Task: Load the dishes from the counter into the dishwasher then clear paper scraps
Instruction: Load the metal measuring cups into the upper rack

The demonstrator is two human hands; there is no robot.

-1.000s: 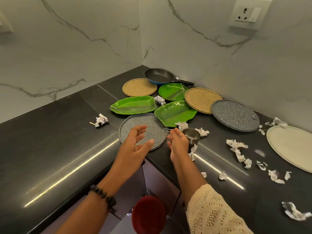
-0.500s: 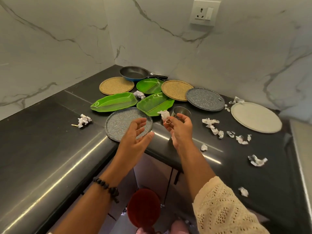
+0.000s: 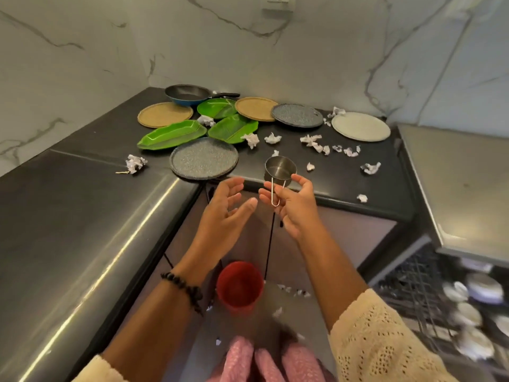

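Observation:
My right hand [image 3: 293,208] pinches the wire handle of a small steel measuring cup [image 3: 279,168], lifted just off the black counter's [image 3: 344,186] front edge. My left hand [image 3: 223,213] hovers open beside it, holding nothing. On the counter lie a speckled grey plate [image 3: 203,158] nearest me, three green leaf-shaped dishes [image 3: 172,135], two tan round plates [image 3: 165,114], a second grey plate [image 3: 297,115], a white plate [image 3: 360,126] and a dark frying pan [image 3: 187,94]. Crumpled paper scraps [image 3: 312,140] are strewn across the counter. The dishwasher rack [image 3: 429,288] stands pulled out at lower right with white dishes in it.
A red bin [image 3: 239,286] stands on the floor below my hands, with a few paper scraps [image 3: 293,292] on the floor beside it. A steel counter [image 3: 68,230] runs along the left. Marble walls close the corner; a socket [image 3: 276,1] sits high on the wall.
My right hand has lifted the steel cup off the counter and drawn it back toward me. The view has swung right, bringing the dishwasher rack into sight. My left hand stayed open.

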